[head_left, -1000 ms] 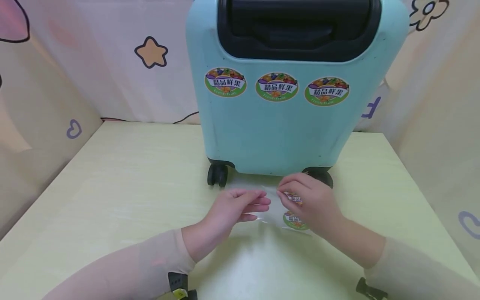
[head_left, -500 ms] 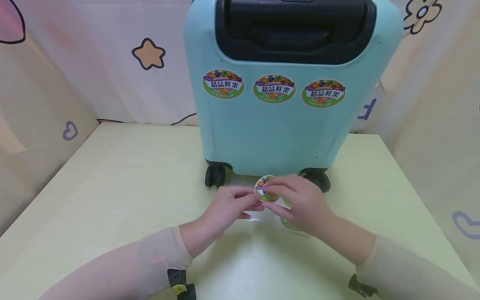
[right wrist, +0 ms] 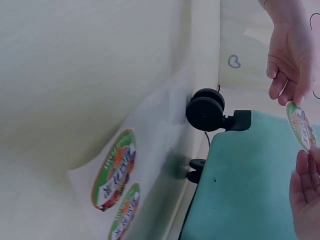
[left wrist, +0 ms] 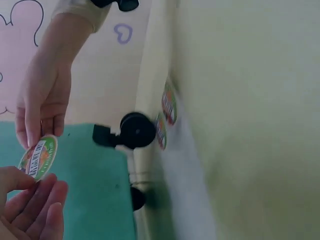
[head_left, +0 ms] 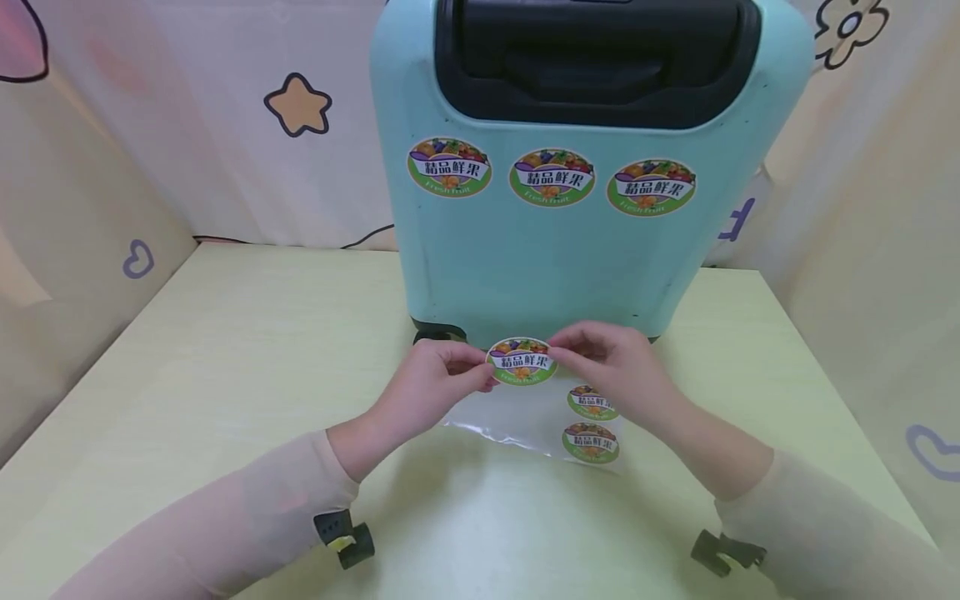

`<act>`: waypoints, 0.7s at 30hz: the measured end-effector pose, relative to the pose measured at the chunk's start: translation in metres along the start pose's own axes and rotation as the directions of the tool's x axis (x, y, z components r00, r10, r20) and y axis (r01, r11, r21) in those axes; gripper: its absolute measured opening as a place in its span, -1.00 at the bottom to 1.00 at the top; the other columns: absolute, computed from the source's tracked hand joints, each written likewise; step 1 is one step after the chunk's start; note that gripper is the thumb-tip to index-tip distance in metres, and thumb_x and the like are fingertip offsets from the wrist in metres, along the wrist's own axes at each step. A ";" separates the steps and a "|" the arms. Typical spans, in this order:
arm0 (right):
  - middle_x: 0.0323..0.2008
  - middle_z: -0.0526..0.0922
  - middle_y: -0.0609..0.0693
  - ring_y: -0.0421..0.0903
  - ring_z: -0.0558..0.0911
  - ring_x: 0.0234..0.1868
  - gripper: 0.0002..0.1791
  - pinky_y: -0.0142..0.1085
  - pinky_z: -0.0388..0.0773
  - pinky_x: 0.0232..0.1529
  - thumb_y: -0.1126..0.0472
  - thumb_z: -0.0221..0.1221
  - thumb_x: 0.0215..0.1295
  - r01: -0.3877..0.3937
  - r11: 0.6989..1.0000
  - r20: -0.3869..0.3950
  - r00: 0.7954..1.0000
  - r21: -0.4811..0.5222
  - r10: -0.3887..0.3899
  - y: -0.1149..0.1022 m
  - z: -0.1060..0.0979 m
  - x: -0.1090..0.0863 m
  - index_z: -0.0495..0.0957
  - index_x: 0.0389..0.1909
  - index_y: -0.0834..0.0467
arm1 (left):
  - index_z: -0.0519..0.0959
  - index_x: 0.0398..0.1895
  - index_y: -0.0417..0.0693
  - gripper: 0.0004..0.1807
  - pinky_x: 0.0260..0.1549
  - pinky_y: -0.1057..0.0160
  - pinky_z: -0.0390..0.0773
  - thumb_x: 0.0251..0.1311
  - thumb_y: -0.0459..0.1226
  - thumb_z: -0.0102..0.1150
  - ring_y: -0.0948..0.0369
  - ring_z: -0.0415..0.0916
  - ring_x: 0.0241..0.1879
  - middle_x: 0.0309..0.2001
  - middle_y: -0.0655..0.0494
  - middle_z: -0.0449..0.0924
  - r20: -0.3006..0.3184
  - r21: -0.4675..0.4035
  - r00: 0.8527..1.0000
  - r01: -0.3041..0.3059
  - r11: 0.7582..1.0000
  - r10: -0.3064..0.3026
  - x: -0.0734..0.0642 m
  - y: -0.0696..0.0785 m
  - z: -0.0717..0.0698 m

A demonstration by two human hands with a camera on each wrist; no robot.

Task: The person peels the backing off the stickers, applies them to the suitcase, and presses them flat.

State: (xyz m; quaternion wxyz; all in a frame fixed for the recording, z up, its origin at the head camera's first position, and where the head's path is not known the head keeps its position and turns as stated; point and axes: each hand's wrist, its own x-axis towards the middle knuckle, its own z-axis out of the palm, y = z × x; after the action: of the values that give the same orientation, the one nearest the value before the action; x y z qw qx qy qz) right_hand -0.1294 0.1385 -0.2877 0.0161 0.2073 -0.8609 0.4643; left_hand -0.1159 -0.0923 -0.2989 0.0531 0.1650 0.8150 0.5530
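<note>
An oval fruit sticker [head_left: 522,362] is stretched between both hands in front of the suitcase's lower edge. My left hand [head_left: 427,385] pinches its left end, and my right hand [head_left: 626,371] pinches the right end between thumb and fingertips. In the left wrist view the same sticker [left wrist: 40,157] is tilted, its printed side showing. Behind stands a light blue suitcase [head_left: 547,267] with a row of three matching stickers [head_left: 552,177] on its front. Below the hands a clear backing sheet [head_left: 502,421] lies on the table, two stickers [head_left: 591,442] at its right side.
The suitcase stands upright at the back of the pale table [head_left: 225,358], on black wheels [right wrist: 205,113]. A black handle recess [head_left: 596,67] is at its top. Patterned curtains [head_left: 112,150] close in the back and sides.
The right hand has brought a sticker leftward from the sheet to the left hand. Now the two hands have risen and moved apart, holding it flat by its ends.
</note>
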 end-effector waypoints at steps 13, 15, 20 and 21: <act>-0.38 0.68 0.00 -0.22 0.61 -0.38 -0.93 -0.48 0.53 -0.28 0.37 0.25 0.15 0.344 0.934 -0.260 0.897 -0.100 -0.358 -0.033 -0.002 0.037 0.66 -0.34 0.25 | 0.55 -0.01 -0.28 -0.73 -0.23 0.31 0.50 0.28 -0.36 0.02 0.24 0.50 -0.17 -0.12 0.00 0.60 -0.549 0.219 0.719 -0.368 0.904 0.426 0.024 -0.003 -0.060; -0.36 0.69 0.00 -0.23 0.63 -0.36 -0.92 -0.46 0.54 -0.28 0.36 0.25 0.15 0.369 0.925 -0.261 0.887 -0.093 -0.381 -0.041 0.002 0.048 0.66 -0.33 0.26 | 0.39 0.21 -0.20 -0.60 -0.02 0.21 0.39 0.33 -0.32 -0.05 0.26 0.35 0.05 0.12 0.03 0.44 -0.553 0.168 0.720 -0.397 0.903 0.419 0.032 -0.003 -0.065; -0.35 0.69 0.03 -0.20 0.63 -0.35 -0.91 -0.44 0.55 -0.29 0.35 0.26 0.15 0.455 0.881 -0.278 0.837 -0.128 -0.472 -0.058 0.012 0.071 0.66 -0.34 0.28 | -0.06 0.47 -0.01 -0.40 0.26 0.16 0.11 0.42 -0.21 -0.22 0.35 -0.10 0.37 0.44 0.20 -0.07 -0.445 0.036 0.825 -0.371 0.928 0.347 0.050 0.001 -0.071; -0.35 0.69 0.03 -0.20 0.63 -0.35 -0.91 -0.43 0.55 -0.28 0.34 0.26 0.15 0.459 0.878 -0.279 0.833 -0.136 -0.478 -0.060 0.013 0.075 0.66 -0.33 0.28 | -0.11 0.48 -0.01 -0.39 0.28 0.17 0.09 0.43 -0.21 -0.24 0.35 -0.15 0.39 0.46 0.21 -0.13 -0.430 0.012 0.836 -0.371 0.928 0.340 0.052 0.003 -0.071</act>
State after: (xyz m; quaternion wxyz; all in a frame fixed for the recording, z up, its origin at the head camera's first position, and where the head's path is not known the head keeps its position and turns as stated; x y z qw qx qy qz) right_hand -0.1733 0.0737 -0.2306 0.2682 0.3371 -0.7850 0.4452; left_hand -0.1833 -0.1366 -0.2641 -0.2231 0.1872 0.7413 0.6047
